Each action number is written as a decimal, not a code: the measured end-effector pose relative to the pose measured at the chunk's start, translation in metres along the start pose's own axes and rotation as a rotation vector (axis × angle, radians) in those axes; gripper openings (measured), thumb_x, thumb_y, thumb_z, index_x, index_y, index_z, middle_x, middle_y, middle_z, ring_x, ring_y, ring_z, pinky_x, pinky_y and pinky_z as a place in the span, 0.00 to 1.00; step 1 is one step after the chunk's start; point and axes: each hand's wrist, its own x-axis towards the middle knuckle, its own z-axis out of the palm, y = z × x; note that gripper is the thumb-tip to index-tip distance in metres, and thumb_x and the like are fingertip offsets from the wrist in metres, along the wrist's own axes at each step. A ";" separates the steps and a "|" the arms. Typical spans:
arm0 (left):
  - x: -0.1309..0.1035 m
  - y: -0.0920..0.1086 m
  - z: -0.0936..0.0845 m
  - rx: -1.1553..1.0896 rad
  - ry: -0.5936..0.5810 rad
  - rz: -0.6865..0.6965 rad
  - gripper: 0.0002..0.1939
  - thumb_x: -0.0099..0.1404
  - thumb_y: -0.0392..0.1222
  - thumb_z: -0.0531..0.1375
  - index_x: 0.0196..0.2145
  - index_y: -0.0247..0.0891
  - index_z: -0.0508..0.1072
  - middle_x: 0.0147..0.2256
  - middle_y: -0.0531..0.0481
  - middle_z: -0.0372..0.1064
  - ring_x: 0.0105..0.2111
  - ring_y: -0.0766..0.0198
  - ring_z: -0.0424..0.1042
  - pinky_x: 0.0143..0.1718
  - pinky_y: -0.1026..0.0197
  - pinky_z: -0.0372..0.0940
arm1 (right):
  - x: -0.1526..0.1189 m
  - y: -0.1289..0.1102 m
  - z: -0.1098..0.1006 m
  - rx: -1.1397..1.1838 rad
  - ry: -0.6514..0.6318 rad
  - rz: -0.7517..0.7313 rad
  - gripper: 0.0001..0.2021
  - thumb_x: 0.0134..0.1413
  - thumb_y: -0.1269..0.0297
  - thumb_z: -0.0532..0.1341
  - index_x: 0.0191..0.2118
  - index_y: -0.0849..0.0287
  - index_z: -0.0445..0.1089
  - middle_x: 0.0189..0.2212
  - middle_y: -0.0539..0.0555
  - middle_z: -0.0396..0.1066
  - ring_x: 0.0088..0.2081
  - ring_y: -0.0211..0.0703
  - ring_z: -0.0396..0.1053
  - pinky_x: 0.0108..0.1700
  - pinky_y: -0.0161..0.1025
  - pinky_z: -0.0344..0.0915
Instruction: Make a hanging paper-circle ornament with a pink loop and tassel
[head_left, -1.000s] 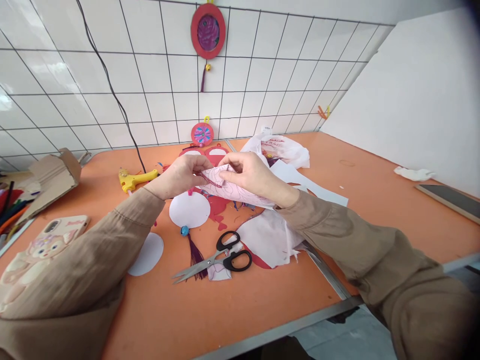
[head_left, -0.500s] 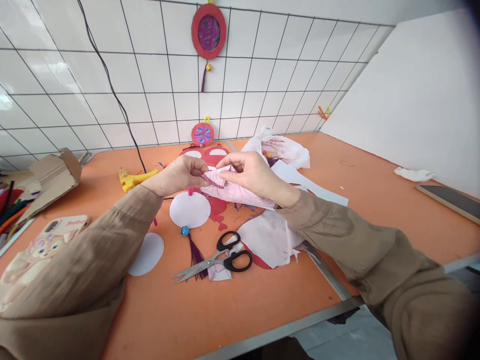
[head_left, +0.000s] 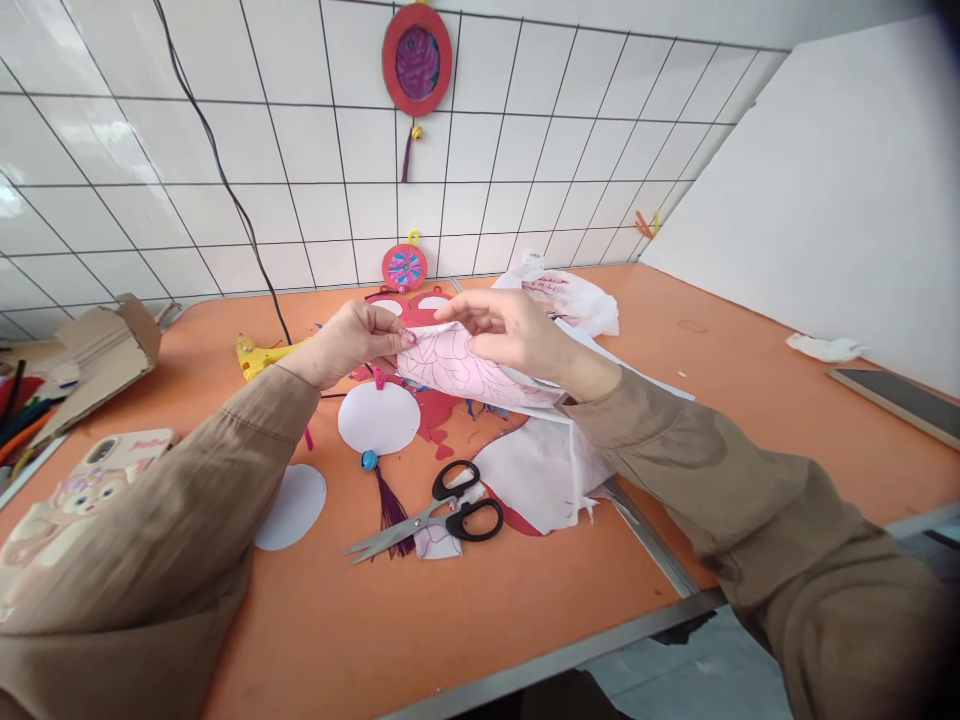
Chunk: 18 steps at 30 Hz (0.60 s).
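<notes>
Pink patterned fabric [head_left: 454,368] with dark line drawing hangs between my hands above the middle of the table. My left hand [head_left: 360,338] pinches its upper left corner, where a bit of dotted red edge shows. My right hand [head_left: 510,330] is over the fabric's right part, its fingers apart and curved; the thumb lies against the fabric. Below are a white oval [head_left: 379,418] with a blue bell [head_left: 369,460] and purple tassel, and black-handled scissors [head_left: 427,520] lying partly open across a fabric scrap [head_left: 439,543].
Left: a phone [head_left: 105,480], a cardboard box [head_left: 120,350], a yellow glue gun [head_left: 259,355] and a white disc [head_left: 292,507]. Right: a plastic bag [head_left: 577,300], white fabric [head_left: 532,475] and a dark tablet-like object [head_left: 900,400]. Red round ornaments [head_left: 417,60] hang on the tiled wall.
The fabric is more spread out, with its folded edge turned back. My right fingers have opened and moved slightly right, away from my left hand.
</notes>
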 end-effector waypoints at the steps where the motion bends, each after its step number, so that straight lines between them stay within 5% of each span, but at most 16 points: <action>1: 0.000 0.000 0.000 -0.011 -0.003 -0.007 0.15 0.46 0.45 0.74 0.25 0.32 0.77 0.24 0.47 0.76 0.25 0.60 0.76 0.29 0.59 0.74 | -0.001 -0.001 0.001 -0.032 -0.006 -0.012 0.10 0.47 0.69 0.62 0.39 0.57 0.71 0.38 0.54 0.72 0.36 0.42 0.66 0.36 0.40 0.62; 8: 0.000 -0.001 0.002 -0.019 -0.077 0.010 0.12 0.49 0.44 0.72 0.25 0.32 0.78 0.23 0.49 0.75 0.22 0.64 0.74 0.25 0.63 0.72 | 0.001 0.002 0.011 -0.201 0.135 0.070 0.15 0.53 0.62 0.63 0.22 0.59 0.60 0.20 0.47 0.57 0.25 0.34 0.55 0.28 0.37 0.51; 12: 0.000 0.001 0.002 -0.050 -0.124 0.078 0.11 0.51 0.43 0.72 0.27 0.33 0.79 0.24 0.49 0.76 0.23 0.66 0.73 0.26 0.66 0.71 | 0.002 0.004 0.009 -0.217 0.108 0.076 0.19 0.56 0.63 0.62 0.18 0.59 0.56 0.18 0.46 0.49 0.23 0.32 0.48 0.27 0.37 0.45; 18: -0.001 0.003 0.002 -0.102 -0.134 0.109 0.13 0.51 0.45 0.72 0.30 0.33 0.79 0.24 0.50 0.76 0.22 0.67 0.73 0.25 0.66 0.71 | 0.000 0.000 0.008 -0.169 0.082 0.067 0.17 0.56 0.60 0.62 0.20 0.59 0.59 0.18 0.46 0.51 0.23 0.32 0.49 0.27 0.37 0.45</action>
